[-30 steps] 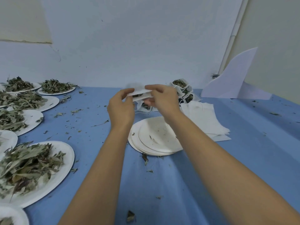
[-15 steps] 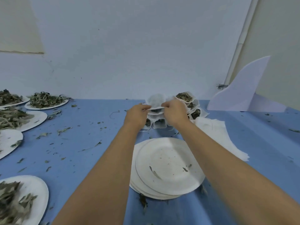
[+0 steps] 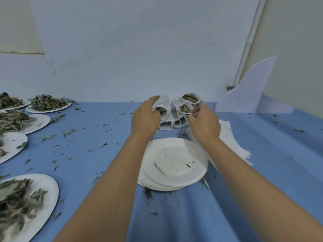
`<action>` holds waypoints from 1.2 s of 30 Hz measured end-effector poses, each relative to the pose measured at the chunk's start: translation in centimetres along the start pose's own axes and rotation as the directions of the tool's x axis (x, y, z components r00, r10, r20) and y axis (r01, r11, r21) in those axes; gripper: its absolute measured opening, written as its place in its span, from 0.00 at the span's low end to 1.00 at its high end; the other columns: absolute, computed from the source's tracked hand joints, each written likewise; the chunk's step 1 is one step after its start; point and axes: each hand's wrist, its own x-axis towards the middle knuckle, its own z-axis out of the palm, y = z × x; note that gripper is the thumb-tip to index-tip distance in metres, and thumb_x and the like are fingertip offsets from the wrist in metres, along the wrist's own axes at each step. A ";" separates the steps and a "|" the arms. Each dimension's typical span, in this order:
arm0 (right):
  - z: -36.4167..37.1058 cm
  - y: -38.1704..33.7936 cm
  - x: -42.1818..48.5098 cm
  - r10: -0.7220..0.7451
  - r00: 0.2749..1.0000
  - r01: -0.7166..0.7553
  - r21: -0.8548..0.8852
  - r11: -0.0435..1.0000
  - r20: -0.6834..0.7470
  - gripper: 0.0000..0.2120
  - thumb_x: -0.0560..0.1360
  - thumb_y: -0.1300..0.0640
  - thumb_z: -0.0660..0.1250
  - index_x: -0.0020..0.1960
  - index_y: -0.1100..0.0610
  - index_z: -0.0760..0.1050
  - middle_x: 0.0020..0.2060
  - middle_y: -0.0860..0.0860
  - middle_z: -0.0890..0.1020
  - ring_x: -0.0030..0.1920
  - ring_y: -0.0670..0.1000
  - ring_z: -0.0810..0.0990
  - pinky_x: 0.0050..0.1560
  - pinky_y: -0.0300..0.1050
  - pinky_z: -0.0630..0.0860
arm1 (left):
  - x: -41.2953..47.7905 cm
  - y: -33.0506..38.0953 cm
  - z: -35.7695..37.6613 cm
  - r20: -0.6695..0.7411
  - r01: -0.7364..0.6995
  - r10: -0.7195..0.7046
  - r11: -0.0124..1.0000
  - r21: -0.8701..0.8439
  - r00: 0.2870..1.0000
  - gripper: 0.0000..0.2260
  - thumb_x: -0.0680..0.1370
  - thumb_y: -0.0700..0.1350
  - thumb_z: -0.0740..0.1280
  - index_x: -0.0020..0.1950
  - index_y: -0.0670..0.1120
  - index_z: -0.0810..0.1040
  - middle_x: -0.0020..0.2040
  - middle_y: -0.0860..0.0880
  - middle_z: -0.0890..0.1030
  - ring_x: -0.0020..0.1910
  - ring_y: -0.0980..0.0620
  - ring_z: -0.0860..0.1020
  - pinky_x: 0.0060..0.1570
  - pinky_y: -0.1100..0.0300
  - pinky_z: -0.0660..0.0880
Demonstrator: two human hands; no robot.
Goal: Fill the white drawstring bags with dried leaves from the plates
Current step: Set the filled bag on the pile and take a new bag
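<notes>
Head view: left hand (image 3: 146,117) has its fingers curled round the mouth of a leaf-filled white cloth drawstring bag (image 3: 164,104), at 12 o'clock from the stack of round white paper plates (image 3: 174,161). Right hand (image 3: 204,124) pinches a thin white drawstring (image 3: 193,113) between thumb and forefinger, at the cluster of filled white bags (image 3: 189,99) backed against the white wall (image 3: 139,58). Pile of flat white empty bags (image 3: 230,137) sits at 3 o'clock, just beside the stack. White paper plates heaped with dried leaves (image 3: 49,104) line the 9 o'clock edge. Open blue tablecloth (image 3: 90,137) lies between, littered with crumbs.

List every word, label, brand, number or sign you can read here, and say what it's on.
None: no readable text shows anywhere in the head view.
The white drawstring bags, paper plates, white card and wall show no print.
</notes>
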 end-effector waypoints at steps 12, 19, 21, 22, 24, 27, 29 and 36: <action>-1.9 4.7 -2.7 0.220 0.926 -0.132 -0.283 0.950 0.307 0.10 0.78 0.58 0.62 0.39 0.61 0.69 0.39 0.56 0.74 0.39 0.56 0.71 0.37 0.43 0.66 | -7.5 2.9 0.4 -0.070 0.085 -0.114 0.941 -0.329 0.991 0.17 0.77 0.33 0.58 0.61 0.47 0.77 0.53 0.53 0.79 0.47 0.64 0.75 0.37 0.82 0.66; -2.0 5.1 -4.1 0.117 0.958 -0.038 -0.286 0.957 0.263 0.18 0.75 0.60 0.62 0.29 0.59 0.61 0.27 0.53 0.64 0.35 0.55 0.66 0.27 0.42 0.56 | -8.4 2.8 -0.6 -0.116 0.143 -0.198 0.920 -0.365 0.973 0.14 0.76 0.33 0.59 0.52 0.49 0.78 0.47 0.53 0.81 0.33 0.69 0.74 0.31 0.78 0.67; -1.9 5.1 -4.5 0.097 0.961 -0.038 -0.225 0.974 0.260 0.19 0.73 0.59 0.64 0.28 0.58 0.59 0.25 0.53 0.62 0.32 0.53 0.62 0.27 0.43 0.54 | -8.5 2.9 -0.6 -0.117 0.149 -0.205 0.917 -0.370 0.972 0.14 0.76 0.34 0.59 0.50 0.50 0.77 0.47 0.53 0.81 0.40 0.63 0.76 0.32 0.78 0.67; -1.8 5.2 -4.6 0.081 0.965 -0.029 -0.206 0.978 0.249 0.19 0.73 0.61 0.64 0.28 0.58 0.59 0.25 0.53 0.61 0.31 0.52 0.60 0.27 0.43 0.53 | -8.5 2.9 -0.4 -0.111 0.149 -0.204 0.915 -0.376 0.973 0.14 0.76 0.34 0.58 0.49 0.50 0.77 0.47 0.52 0.82 0.43 0.58 0.77 0.32 0.77 0.68; -1.6 5.2 -4.8 0.055 0.974 -0.011 -0.196 0.981 0.222 0.14 0.72 0.65 0.62 0.29 0.60 0.64 0.25 0.55 0.65 0.32 0.54 0.61 0.29 0.44 0.56 | -8.6 3.1 -0.2 -0.093 0.146 -0.195 0.913 -0.382 0.976 0.14 0.76 0.34 0.57 0.47 0.51 0.77 0.46 0.54 0.81 0.46 0.51 0.79 0.31 0.76 0.68; -1.5 5.1 -5.1 0.018 0.985 0.009 -0.155 0.988 0.173 0.10 0.74 0.64 0.61 0.37 0.66 0.76 0.33 0.61 0.78 0.36 0.60 0.71 0.35 0.47 0.66 | -8.7 3.4 -0.3 -0.090 0.138 -0.186 0.912 -0.387 0.978 0.15 0.76 0.34 0.57 0.44 0.54 0.76 0.44 0.56 0.80 0.47 0.50 0.80 0.30 0.75 0.69; -1.4 5.1 -5.2 0.019 0.994 -0.012 -0.064 0.998 0.107 0.11 0.77 0.63 0.59 0.47 0.65 0.80 0.44 0.59 0.83 0.45 0.59 0.78 0.41 0.46 0.68 | -8.7 3.4 -0.5 -0.097 0.135 -0.186 0.912 -0.388 0.978 0.15 0.77 0.34 0.58 0.44 0.53 0.76 0.44 0.56 0.81 0.46 0.49 0.80 0.30 0.75 0.69; -3.9 2.5 -4.9 0.062 0.972 0.072 0.540 0.838 -0.226 0.10 0.78 0.63 0.58 0.51 0.52 0.75 0.45 0.45 0.80 0.42 0.40 0.74 0.41 0.29 0.65 | -8.6 3.2 -0.6 -0.104 0.141 -0.185 0.933 -0.332 0.977 0.13 0.77 0.34 0.58 0.50 0.50 0.77 0.52 0.52 0.81 0.46 0.58 0.78 0.35 0.78 0.68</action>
